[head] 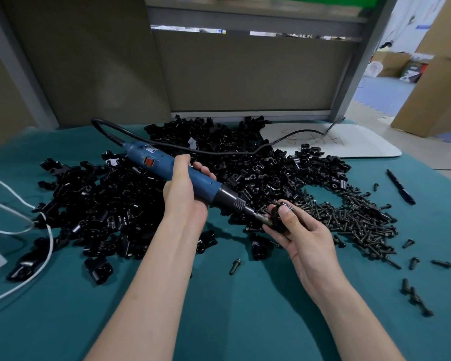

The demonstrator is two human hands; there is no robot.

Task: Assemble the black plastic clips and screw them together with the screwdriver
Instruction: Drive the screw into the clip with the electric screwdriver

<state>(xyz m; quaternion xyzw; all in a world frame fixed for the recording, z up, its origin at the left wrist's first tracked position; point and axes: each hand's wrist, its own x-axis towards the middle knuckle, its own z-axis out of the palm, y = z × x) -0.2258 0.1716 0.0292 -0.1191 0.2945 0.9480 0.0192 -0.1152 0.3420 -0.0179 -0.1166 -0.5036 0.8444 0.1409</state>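
My left hand (pixel 184 190) grips the blue electric screwdriver (pixel 164 165) around its barrel, with the black nose slanting down to the right. The bit tip meets a black plastic clip (pixel 280 217) that my right hand (pixel 301 237) pinches between thumb and fingers, just above the green table (pixel 219 308). A screw seems to sit at the bit, partly hidden by my fingers. A big heap of black clips (pixel 130 204) spreads behind both hands, and a pile of dark screws (pixel 354 220) lies to the right.
The screwdriver's black cable (pixel 219 151) loops back over the heap to a white board (pixel 349 142). White cords (pixel 13 220) lie at the left edge. A black pen (pixel 401 186) and loose screws (pixel 417 299) sit at right. A grey partition stands behind.
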